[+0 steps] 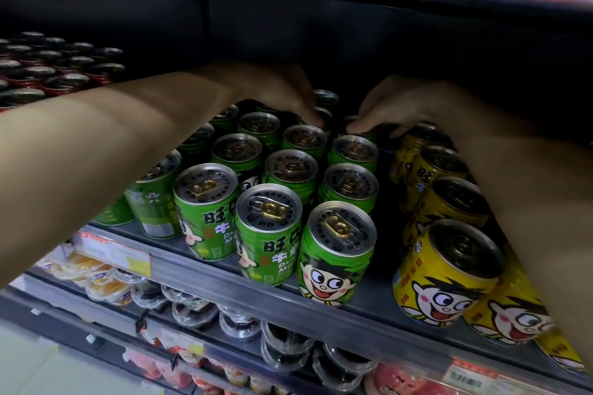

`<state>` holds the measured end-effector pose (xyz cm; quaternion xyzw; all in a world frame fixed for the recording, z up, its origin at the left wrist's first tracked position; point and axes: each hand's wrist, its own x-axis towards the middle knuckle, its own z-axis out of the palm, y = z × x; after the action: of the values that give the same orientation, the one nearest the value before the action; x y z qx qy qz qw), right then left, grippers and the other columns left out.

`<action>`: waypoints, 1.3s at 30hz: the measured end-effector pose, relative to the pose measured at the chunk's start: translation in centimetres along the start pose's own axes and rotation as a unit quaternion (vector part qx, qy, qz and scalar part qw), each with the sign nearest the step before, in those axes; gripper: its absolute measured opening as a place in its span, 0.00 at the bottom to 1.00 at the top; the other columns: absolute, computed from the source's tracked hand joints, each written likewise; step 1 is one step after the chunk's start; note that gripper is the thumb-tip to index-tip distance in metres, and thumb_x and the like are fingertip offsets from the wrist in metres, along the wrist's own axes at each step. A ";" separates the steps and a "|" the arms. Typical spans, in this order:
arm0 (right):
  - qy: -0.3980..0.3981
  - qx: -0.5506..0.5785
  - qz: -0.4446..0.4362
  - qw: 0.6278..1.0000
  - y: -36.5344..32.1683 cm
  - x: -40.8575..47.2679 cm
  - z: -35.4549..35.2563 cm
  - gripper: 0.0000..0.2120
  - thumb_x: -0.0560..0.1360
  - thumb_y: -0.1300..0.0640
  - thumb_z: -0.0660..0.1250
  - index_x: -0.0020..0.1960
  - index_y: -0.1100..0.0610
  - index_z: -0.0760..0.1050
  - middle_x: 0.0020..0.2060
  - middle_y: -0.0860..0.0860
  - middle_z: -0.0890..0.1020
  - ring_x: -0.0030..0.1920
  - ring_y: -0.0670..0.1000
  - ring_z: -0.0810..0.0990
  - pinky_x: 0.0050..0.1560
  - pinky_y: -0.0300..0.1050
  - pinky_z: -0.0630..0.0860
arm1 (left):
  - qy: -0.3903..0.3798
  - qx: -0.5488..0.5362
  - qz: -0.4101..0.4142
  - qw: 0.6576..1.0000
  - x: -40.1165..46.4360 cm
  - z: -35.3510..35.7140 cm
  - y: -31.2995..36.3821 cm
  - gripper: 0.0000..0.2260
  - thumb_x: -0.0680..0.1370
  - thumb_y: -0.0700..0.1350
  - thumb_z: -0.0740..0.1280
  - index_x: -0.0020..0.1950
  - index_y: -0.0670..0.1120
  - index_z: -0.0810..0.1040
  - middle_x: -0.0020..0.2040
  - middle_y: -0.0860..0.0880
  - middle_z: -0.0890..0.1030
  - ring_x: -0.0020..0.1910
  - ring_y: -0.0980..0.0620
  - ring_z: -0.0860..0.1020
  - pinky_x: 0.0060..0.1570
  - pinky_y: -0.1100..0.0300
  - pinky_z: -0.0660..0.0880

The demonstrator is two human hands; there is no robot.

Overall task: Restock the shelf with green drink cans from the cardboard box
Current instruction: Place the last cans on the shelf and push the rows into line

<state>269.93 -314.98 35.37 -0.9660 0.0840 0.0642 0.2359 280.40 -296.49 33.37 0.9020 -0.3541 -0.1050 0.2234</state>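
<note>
- Red metal cans [48, 74] with dark tops: packed together, far left of the shelf
- Left hand [276, 90]: reaching deep over the green rows, fingers bent down onto the tops of the rearmost cans; whether it grips one cannot be told
- Green metal drink cans [272, 228] with cartoon faces and gold pull tabs: upright in rows on the grey metal shelf [369, 301], centre
- Right hand [401, 102]: fingers fairly straight, tips resting on a rear green can top
- Yellow metal cans [449, 272] with the same cartoon face: one row just right of the green ones
- Clear plastic cups [288, 343]: on the lower shelf
</note>
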 end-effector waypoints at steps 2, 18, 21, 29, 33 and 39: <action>0.002 -0.061 -0.008 0.998 -0.7 0.0 -0.4 0.20 0.71 0.46 0.75 0.55 0.60 0.81 0.55 0.54 0.81 0.56 0.55 0.78 0.52 0.48 0.77 | 0.013 0.000 0.005 1.000 -0.6 -0.4 -0.2 0.19 0.68 0.55 0.77 0.53 0.47 0.83 0.50 0.49 0.84 0.54 0.48 0.81 0.57 0.52 0.77; 0.113 -0.023 0.041 0.992 -6.1 0.9 4.9 0.22 0.71 0.45 0.75 0.49 0.65 0.82 0.47 0.61 0.84 0.50 0.59 0.82 0.53 0.54 0.77 | 0.034 0.045 0.051 0.997 -0.6 -3.0 -6.7 0.24 0.64 0.68 0.73 0.40 0.47 0.83 0.41 0.50 0.84 0.44 0.50 0.82 0.48 0.50 0.80; 0.116 -0.017 0.054 0.992 -6.2 0.9 5.4 0.20 0.71 0.46 0.74 0.49 0.63 0.82 0.47 0.61 0.83 0.50 0.59 0.81 0.53 0.54 0.77 | 0.029 0.041 0.062 0.997 -0.1 -2.4 -6.5 0.24 0.63 0.66 0.75 0.40 0.46 0.84 0.40 0.50 0.84 0.43 0.50 0.82 0.47 0.51 0.81; 0.134 -0.031 0.058 0.989 -6.6 1.1 5.9 0.15 0.72 0.49 0.72 0.47 0.61 0.82 0.44 0.58 0.83 0.48 0.58 0.81 0.49 0.51 0.77 | 0.030 -0.003 0.099 0.995 0.2 -2.1 -7.4 0.19 0.65 0.61 0.77 0.36 0.45 0.83 0.35 0.50 0.83 0.34 0.55 0.78 0.38 0.55 0.74; 0.128 -0.030 0.058 0.990 -6.6 0.9 5.8 0.17 0.74 0.49 0.71 0.52 0.63 0.81 0.49 0.60 0.82 0.51 0.60 0.81 0.51 0.53 0.77 | 0.026 0.016 0.094 0.995 -0.3 -2.0 -7.2 0.18 0.67 0.62 0.75 0.36 0.47 0.82 0.32 0.53 0.81 0.34 0.55 0.78 0.34 0.59 0.71; 0.092 -0.058 0.066 0.992 -7.7 0.8 4.8 0.15 0.73 0.47 0.72 0.46 0.61 0.80 0.44 0.56 0.81 0.47 0.57 0.80 0.42 0.45 0.72 | -0.009 0.047 0.111 0.993 -1.1 -3.2 -6.6 0.22 0.71 0.63 0.72 0.35 0.43 0.79 0.32 0.50 0.78 0.35 0.50 0.76 0.36 0.57 0.71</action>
<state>271.83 -306.18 34.44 -0.9721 0.1655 -0.0051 0.1658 284.60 -290.38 33.04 0.8657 -0.4584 -0.0708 0.1882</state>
